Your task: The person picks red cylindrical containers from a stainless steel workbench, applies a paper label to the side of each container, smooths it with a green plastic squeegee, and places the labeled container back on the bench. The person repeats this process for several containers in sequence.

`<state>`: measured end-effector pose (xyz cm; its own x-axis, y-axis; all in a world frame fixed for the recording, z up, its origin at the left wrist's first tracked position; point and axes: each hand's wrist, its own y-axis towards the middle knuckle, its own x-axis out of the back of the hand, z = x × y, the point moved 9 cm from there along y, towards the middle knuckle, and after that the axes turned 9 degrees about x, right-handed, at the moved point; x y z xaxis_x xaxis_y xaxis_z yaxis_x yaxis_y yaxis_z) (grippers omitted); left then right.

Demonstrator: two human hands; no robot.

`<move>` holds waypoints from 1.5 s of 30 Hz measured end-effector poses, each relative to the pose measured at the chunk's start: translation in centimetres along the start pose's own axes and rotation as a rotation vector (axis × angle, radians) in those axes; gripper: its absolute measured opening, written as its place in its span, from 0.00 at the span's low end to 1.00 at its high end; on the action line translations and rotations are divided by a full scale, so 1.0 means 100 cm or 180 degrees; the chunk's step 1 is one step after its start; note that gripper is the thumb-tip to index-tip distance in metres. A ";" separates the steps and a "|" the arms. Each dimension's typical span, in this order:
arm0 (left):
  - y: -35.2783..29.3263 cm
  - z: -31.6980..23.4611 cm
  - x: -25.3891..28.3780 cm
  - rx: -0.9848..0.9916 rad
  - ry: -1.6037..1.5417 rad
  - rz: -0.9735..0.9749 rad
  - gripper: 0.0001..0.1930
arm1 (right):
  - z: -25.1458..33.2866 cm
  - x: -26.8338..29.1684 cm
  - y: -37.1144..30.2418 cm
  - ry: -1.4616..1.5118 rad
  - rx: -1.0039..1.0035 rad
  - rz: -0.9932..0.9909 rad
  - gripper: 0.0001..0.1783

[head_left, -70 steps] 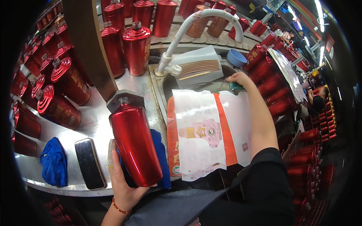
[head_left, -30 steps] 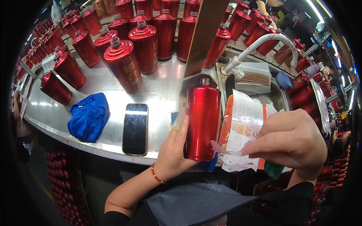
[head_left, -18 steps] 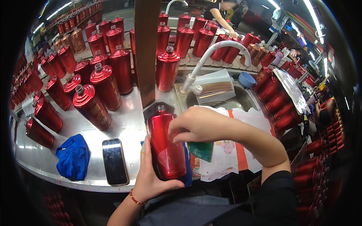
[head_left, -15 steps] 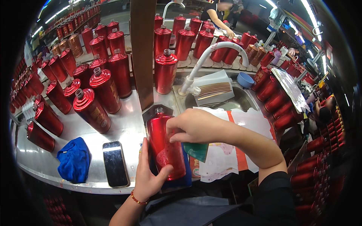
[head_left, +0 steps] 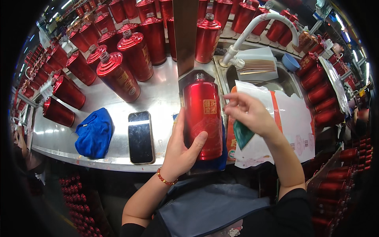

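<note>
A shiny red bottle (head_left: 203,122), with a gold emblem and a bare threaded neck, stands nearly upright in front of me. My left hand (head_left: 183,144) is wrapped round its lower left side, thumb across the front. Just right of the bottle, and apart from it, is my right hand (head_left: 250,114). Its thumb and forefinger are parted, the other fingers curled. From beneath those fingers sticks out a flat green scraper (head_left: 243,136), which seems held in the palm. Under the bottle lies a dark blue cloth (head_left: 222,152), mostly hidden.
White sheets (head_left: 292,118) with an orange strip lie right of the bottle, before the sink (head_left: 290,87) and its white tap (head_left: 252,29). A phone (head_left: 141,138) and a crumpled blue cloth (head_left: 94,134) rest on the metal table at left. Several red bottles (head_left: 120,77) stand behind them.
My right hand has come off the bottle's front and moved right, fingers loosening; the green scraper has turned. The bottle's gold emblem now shows. The whole view has shifted.
</note>
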<state>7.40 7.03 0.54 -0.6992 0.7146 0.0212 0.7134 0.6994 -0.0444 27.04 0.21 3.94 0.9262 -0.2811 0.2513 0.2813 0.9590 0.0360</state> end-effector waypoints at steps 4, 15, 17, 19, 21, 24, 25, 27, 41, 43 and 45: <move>0.002 -0.002 -0.001 -0.0073 0.0076 0.0061 0.45 | -0.023 -0.042 -0.036 0.1000 -0.0350 0.0237 0.41; 0.039 -0.033 0.003 0.0201 -0.0480 -0.0094 0.41 | -0.018 -0.053 -0.035 0.1588 -0.0506 0.0031 0.49; 0.055 -0.041 0.002 0.0125 -0.0061 -0.0112 0.39 | -0.016 -0.055 -0.033 0.1560 -0.0466 0.0030 0.48; 0.062 -0.033 0.005 0.0079 0.0442 -0.0349 0.37 | -0.015 -0.057 -0.031 0.1528 -0.0428 0.0062 0.47; 0.063 -0.039 0.001 0.0046 0.0066 -0.0222 0.35 | -0.018 -0.056 -0.031 0.1492 -0.0429 0.0064 0.47; 0.061 -0.047 -0.002 0.0027 -0.0231 -0.0102 0.33 | -0.018 -0.056 -0.029 0.1445 -0.0401 0.0019 0.46; 0.061 -0.047 -0.002 0.0024 -0.0285 -0.0073 0.33 | -0.019 -0.055 -0.029 0.1451 -0.0395 0.0000 0.47; 0.062 -0.046 -0.001 0.0028 -0.0174 -0.0082 0.33 | -0.018 -0.056 -0.030 0.1457 -0.0386 -0.0026 0.47; 0.016 -0.002 0.011 0.0244 0.0132 0.0186 0.41 | -0.020 -0.056 -0.041 0.1647 -0.0552 0.0067 0.47; 0.012 0.004 0.012 0.0312 0.0064 0.0168 0.41 | -0.018 -0.056 -0.040 0.1603 -0.0503 0.0041 0.47; 0.012 0.004 0.012 0.0292 0.0110 0.0243 0.39 | -0.019 -0.057 -0.040 0.1675 -0.0468 0.0040 0.47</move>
<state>7.38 8.71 0.15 -0.6399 0.7669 0.0487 0.7561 0.6396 -0.1383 21.14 -2.08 0.56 0.9197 -0.2865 -0.2684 0.2664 0.9577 -0.1091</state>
